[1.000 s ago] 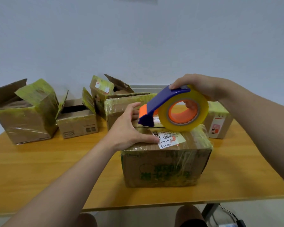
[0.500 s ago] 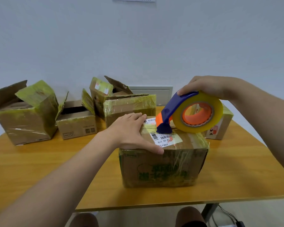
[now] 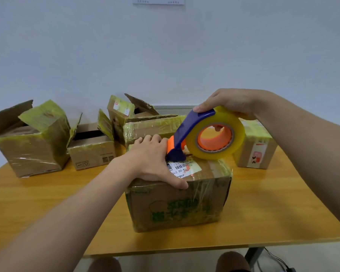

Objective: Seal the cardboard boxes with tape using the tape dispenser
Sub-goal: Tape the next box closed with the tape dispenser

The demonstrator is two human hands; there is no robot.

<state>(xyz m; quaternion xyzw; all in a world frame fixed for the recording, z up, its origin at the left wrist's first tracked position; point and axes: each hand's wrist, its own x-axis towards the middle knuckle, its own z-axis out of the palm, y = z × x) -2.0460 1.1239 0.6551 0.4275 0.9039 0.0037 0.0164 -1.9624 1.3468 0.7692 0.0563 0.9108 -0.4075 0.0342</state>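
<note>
Taped-up box (image 3: 177,205) smack in the middle of the counter (image 3: 47,203), label (image 3: 185,168) on top. Pinning it down with the left hand (image 3: 153,160), grip spread flat across the top, thumb hooked over the near edge. Holding the dispenser (image 3: 192,126) from above in the right hand (image 3: 230,103), grip curled round the blue handle and the tape roll (image 3: 238,132), thumb on the handle. Blue nose planted on the box top near its 12 o'clock edge, right beside the left fingers, with the roll riding up toward 2 o'clock. Around the middle box: big open box (image 3: 33,150) way out at 9 o'clock, small open box (image 3: 90,154) at 10, wrapped box (image 3: 153,128) just behind at 12 with a flapped box (image 3: 120,114) behind that, and a sealed box (image 3: 255,152) at 2, partly hidden by the roll.
</note>
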